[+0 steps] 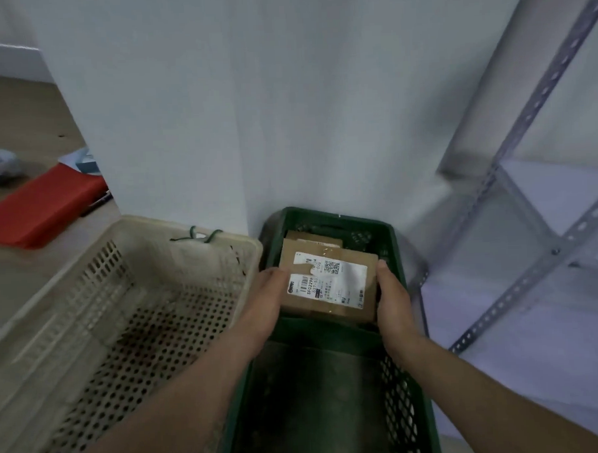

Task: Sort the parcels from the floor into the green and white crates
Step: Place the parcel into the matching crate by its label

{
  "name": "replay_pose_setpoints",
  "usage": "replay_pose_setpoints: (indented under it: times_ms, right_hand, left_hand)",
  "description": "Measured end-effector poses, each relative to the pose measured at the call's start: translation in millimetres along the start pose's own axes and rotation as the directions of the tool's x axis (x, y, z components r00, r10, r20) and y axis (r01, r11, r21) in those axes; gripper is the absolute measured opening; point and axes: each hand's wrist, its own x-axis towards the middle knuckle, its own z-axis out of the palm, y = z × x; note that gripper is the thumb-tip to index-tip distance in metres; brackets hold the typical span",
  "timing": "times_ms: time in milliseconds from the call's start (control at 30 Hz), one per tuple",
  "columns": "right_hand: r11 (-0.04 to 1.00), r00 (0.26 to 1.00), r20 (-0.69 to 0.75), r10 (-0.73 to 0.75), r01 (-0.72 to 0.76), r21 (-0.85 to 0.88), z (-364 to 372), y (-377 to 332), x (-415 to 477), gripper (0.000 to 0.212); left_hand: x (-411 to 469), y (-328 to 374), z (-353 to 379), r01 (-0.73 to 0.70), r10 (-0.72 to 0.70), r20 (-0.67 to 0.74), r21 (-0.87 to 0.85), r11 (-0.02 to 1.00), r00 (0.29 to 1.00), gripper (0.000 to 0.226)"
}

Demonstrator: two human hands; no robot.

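So we had both hands on a brown cardboard parcel [327, 283] over the far end of the green crate [414, 392]. Our left hand [265, 303] gripped the parcel's left edge, thumb lying across the white shipping label [330, 279], and our right hand [393, 297] was clamped on the opposite edge, fingers curled out of sight on the side, so the box sat squeezed between the two palms. The label faced up with a QR code and barcode on it, though most of the print was too blurry to read. Just beyond our fingertips, a second cardboard parcel [312, 237] lay deeper in the same crate, partly tucked under the one we held; we couldn't tell if the held one was resting on it or hanging just above. The stretch of green crate under our wrists was bare dark floor with mesh walls. Off to the left of our left hand, touching the green crate's side, stood the white crate [71, 298] with its perforated bottom and a bit of green cord [202, 235] knotted on its far rim. Way out past our left hand a red flat thing [40, 210] lay on the floor, and to the right of our right hand was a metal shelf rack [531, 243].
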Motion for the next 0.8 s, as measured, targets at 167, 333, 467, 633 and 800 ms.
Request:
replay_pose_setpoints:
  times_ms: [167,333,467,633,800]
  right_hand:
    - [0.994,0.992,-0.065,0.112,-0.111,0.016,7.6,29.3,50.8,0.053]
    - [0.979,0.975,-0.083,0.205,-0.204,0.021,12.4,50.4,93.6,0.048]
    - [0.964,0.964,-0.022,0.266,-0.267,-0.017,16.1,66.8,121.7,0.052]
    - [0.938,0.938,0.035,0.345,-0.344,-0.027,21.9,92.2,139.4,0.077]
    - [0.932,0.933,0.051,0.355,-0.358,0.055,26.2,119.9,152.8,0.082]
  left_hand:
    - [53.1,-16.3,7.8,0.085,-0.086,0.034,0.019,0.996,0.996,0.06]
    - [93.8,-32.4,15.9,0.133,-0.134,0.032,0.035,0.99,0.99,0.048]
    - [121.7,-54.0,19.7,0.2,-0.2,-0.002,0.06,0.978,0.98,0.058]
    - [142.8,-77.1,29.9,0.203,-0.202,-0.025,0.084,0.976,0.979,0.041]
    - [143.7,-96.5,44.3,0.098,-0.063,-0.098,0.411,0.906,0.993,0.066]
